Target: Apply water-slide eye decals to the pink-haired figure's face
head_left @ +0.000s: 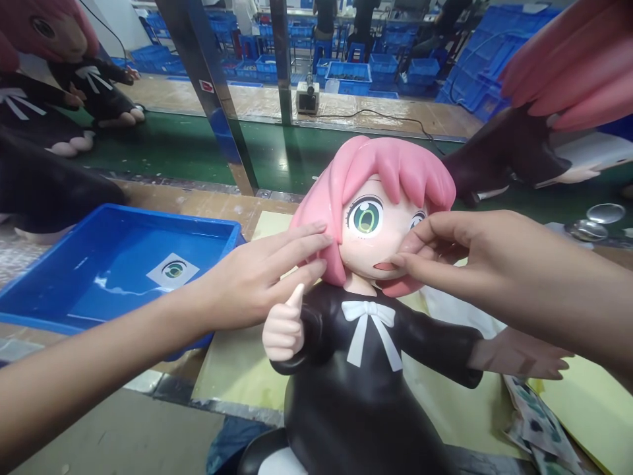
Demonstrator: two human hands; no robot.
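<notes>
A large doll-like figure (366, 369) with pink hair, a black dress and a white bow leans back on the bench in front of me. My left hand (270, 277) lies against the hair at the side of its head, fingers stretched out. At the figure's cheek, beside the mouth, my right hand (459, 257) has thumb and fingers pinched together; anything between them is hidden. The green eye (366, 216) nearer my left hand shows fully, while the other is partly covered by my right hand. An eye decal (174, 270) on a white square lies in a blue tray (44, 321) with liquid.
More pink-haired figures stand on the left (91, 76) and a further figure (524, 145) on the right, along a green conveyor (192, 148). A metal post (212, 99) rises behind the tray. Crumpled printed sheets (539, 422) lie at the lower right. People sit in the background.
</notes>
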